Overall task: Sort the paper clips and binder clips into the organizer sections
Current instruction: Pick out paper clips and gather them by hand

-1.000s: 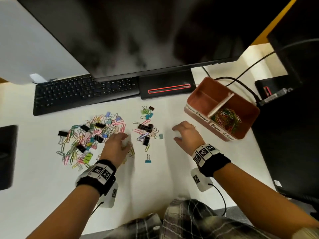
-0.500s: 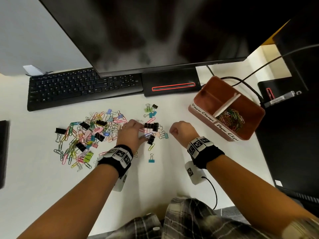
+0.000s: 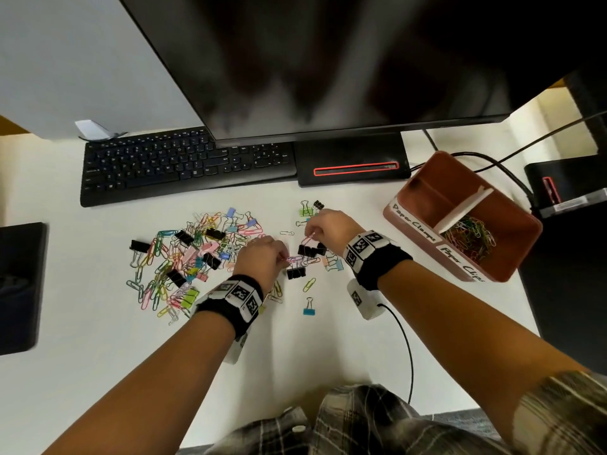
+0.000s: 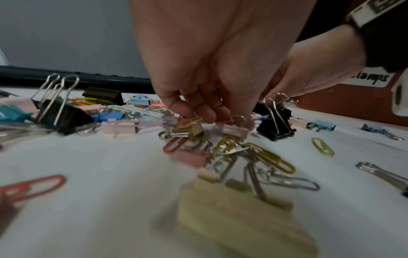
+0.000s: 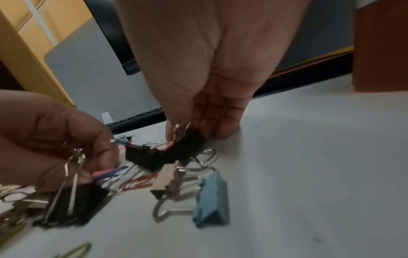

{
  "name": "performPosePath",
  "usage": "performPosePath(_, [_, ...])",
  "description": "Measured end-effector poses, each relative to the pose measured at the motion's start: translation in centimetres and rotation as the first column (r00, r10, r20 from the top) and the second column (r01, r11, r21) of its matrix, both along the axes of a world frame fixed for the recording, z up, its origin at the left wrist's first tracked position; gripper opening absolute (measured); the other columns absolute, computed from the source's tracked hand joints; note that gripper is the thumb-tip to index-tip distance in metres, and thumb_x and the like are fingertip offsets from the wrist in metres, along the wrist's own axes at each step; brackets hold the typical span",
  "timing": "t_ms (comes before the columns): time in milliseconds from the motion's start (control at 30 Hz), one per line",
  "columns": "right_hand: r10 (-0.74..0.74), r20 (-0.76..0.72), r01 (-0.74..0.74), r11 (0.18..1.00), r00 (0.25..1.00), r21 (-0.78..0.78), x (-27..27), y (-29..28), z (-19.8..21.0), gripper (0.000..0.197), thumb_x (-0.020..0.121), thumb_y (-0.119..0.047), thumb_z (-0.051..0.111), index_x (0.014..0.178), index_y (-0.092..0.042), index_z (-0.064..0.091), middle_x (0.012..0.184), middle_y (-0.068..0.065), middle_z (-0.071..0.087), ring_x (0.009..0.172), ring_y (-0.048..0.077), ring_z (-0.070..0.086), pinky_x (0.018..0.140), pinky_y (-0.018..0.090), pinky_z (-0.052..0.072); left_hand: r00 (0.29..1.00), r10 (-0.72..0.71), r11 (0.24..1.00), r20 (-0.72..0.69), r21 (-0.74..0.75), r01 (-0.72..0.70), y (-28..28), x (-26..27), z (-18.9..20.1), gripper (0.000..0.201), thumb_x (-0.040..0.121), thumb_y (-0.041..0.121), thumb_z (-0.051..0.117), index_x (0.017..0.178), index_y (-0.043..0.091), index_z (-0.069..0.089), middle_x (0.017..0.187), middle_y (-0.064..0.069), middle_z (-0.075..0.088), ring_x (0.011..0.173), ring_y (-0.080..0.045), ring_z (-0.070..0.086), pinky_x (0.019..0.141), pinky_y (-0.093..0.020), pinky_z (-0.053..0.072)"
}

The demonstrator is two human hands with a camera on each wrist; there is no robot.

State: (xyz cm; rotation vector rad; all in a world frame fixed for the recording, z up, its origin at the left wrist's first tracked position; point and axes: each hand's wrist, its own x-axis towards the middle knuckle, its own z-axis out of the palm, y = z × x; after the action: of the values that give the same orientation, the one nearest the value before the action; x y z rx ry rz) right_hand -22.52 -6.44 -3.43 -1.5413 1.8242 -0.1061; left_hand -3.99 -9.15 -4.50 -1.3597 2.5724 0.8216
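Note:
My left hand (image 3: 284, 257) pinches pink and blue paper clips (image 5: 106, 174) at the small group of clips in the middle of the white desk. Just right of it, my right hand (image 3: 310, 236) pinches a pink paper clip (image 3: 308, 240) that lies against a black binder clip (image 3: 307, 250); the right wrist view shows those fingers (image 5: 225, 129) low over it. A big mixed pile of clips (image 3: 197, 251) lies to the left. The brown organizer (image 3: 522, 254) stands at the right: its "Paper Clips" section holds coloured paper clips (image 3: 468, 236), and the "Paper Clamps" section (image 3: 427, 198) holds nothing.
A black keyboard (image 3: 184, 165) and the monitor base (image 3: 354, 167) lie behind the clips, under a large monitor. Cables (image 3: 499, 165) run behind the organizer. A dark device (image 3: 19, 284) sits at the left edge. A lone blue binder clip (image 3: 308, 310) lies nearer me.
My left hand moved right from the big pile to the small group. My right hand moved left and away from me to the same group. Both now pinch paper clips.

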Motion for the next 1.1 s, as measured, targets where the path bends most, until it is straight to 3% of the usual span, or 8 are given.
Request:
performPosePath(133, [-0.065, -0.07, 0.065, 0.998, 0.995, 0.006, -1.0, 1.0, -0.1, 0.013, 0.089, -0.016, 0.057, 0.095, -0.011, 0.068, 0.11, 0.006, 0.051, 0.102, 0.022, 0.052, 0.087, 0.027, 0.043, 0.999, -0.045, 0.999, -0.003, -0.006, 0.045, 0.0, -0.1, 0.0, 0.014, 0.085, 0.025, 0.062, 0.095, 0.015, 0.065, 0.096, -0.003, 0.059, 0.09, -0.022, 0.055, 0.083, -0.035, 0.048])
performPosePath(233, [-0.089, -0.089, 0.091, 0.996, 0.992, 0.013, -1.8, 2.0, 0.1, 0.014, 0.09, -0.015, 0.054, 0.095, -0.011, 0.066, 0.107, 0.007, 0.058, 0.102, 0.022, 0.052, 0.087, 0.028, 0.043, 0.997, -0.072, 0.997, -0.011, 0.003, 0.072, -0.1, -0.1, 0.1, 0.012, 0.087, 0.023, 0.06, 0.092, 0.013, 0.064, 0.093, -0.004, 0.06, 0.088, -0.023, 0.055, 0.081, -0.033, 0.047])
performPosePath(367, [-0.16, -0.049, 0.15, 0.976, 0.986, -0.159, -2.0, 4.0, 1.1, 0.013, 0.089, -0.02, 0.056, 0.099, -0.017, 0.064, 0.096, 0.0, 0.063, 0.084, 0.013, 0.053, 0.08, 0.028, 0.047, 0.99, -0.139, 0.99, 0.009, -0.01, 0.139, -0.5, 0.0, 0.6, 0.016, 0.092, 0.02, 0.051, 0.095, 0.01, 0.064, 0.091, -0.007, 0.062, 0.085, -0.026, 0.057, 0.078, -0.033, 0.049])
performPosePath(433, [-0.106, 0.034, 0.111, 0.968, 0.994, -0.223, -1.1, 5.1, 1.9, 0.017, 0.089, -0.021, 0.058, 0.105, -0.017, 0.063, 0.093, -0.004, 0.059, 0.08, 0.009, 0.049, 0.079, 0.026, 0.045, 0.991, -0.137, 0.991, -0.005, -0.009, 0.137, -0.9, 0.3, 0.9, 0.016, 0.092, 0.019, 0.05, 0.095, 0.01, 0.064, 0.09, -0.007, 0.063, 0.085, -0.026, 0.057, 0.079, -0.035, 0.05])
performPosePath(567, [0.082, 0.14, -0.063, 0.989, 0.987, -0.135, 1.9, 7.2, 2.2, 0.029, 0.088, -0.021, 0.06, 0.116, -0.019, 0.058, 0.088, -0.01, 0.05, 0.078, 0.01, 0.048, 0.078, 0.026, 0.042, 0.992, -0.074, 0.997, -0.106, -0.025, 0.072, -1.9, 0.7, 1.8, 0.012, 0.091, 0.014, 0.052, 0.097, 0.012, 0.062, 0.089, -0.003, 0.062, 0.08, -0.017, 0.052, 0.076, -0.028, 0.044])
performPosePath(767, [-0.047, 0.105, 0.046, 0.999, 0.993, 0.017, 3.1, 8.8, 0.4, 0.049, 0.089, -0.02, 0.059, 0.134, -0.024, 0.042, 0.103, 0.0, 0.065, 0.097, 0.02, 0.058, 0.084, 0.031, 0.045, 0.994, -0.084, 0.996, -0.068, 0.021, 0.086, -3.6, -1.4, 1.9, 0.033, 0.09, 0.011, 0.053, 0.123, 0.013, 0.053, 0.098, -0.007, 0.065, 0.09, -0.022, 0.058, 0.087, -0.034, 0.049])
performPosePath(933, [-0.081, 0.07, 0.081, 0.997, 0.994, 0.001, 3.1, 8.4, -0.6, 0.046, 0.088, -0.023, 0.061, 0.132, -0.021, 0.047, 0.111, 0.007, 0.064, 0.106, 0.025, 0.056, 0.089, 0.034, 0.046, 0.993, -0.115, 0.993, 0.015, 0.011, 0.115, -3.8, -2.8, 1.0, 0.021, 0.09, 0.017, 0.055, 0.109, 0.012, 0.063, 0.103, -0.009, 0.065, 0.094, -0.026, 0.059, 0.088, -0.035, 0.049])
performPosePath(1100, [-0.059, 0.002, 0.059, 0.993, 0.998, -0.103, 3.3, 7.7, -1.1, 0.024, 0.09, -0.028, 0.056, 0.113, -0.02, 0.061, 0.11, 0.006, 0.061, 0.105, 0.025, 0.055, 0.083, 0.034, 0.045, 0.99, -0.134, 0.991, 0.049, 0.014, 0.134, -4.0, -3.4, 0.9, 0.015, 0.089, 0.017, 0.057, 0.095, 0.007, 0.066, 0.102, -0.01, 0.054, 0.09, -0.027, 0.056, 0.082, -0.032, 0.043])
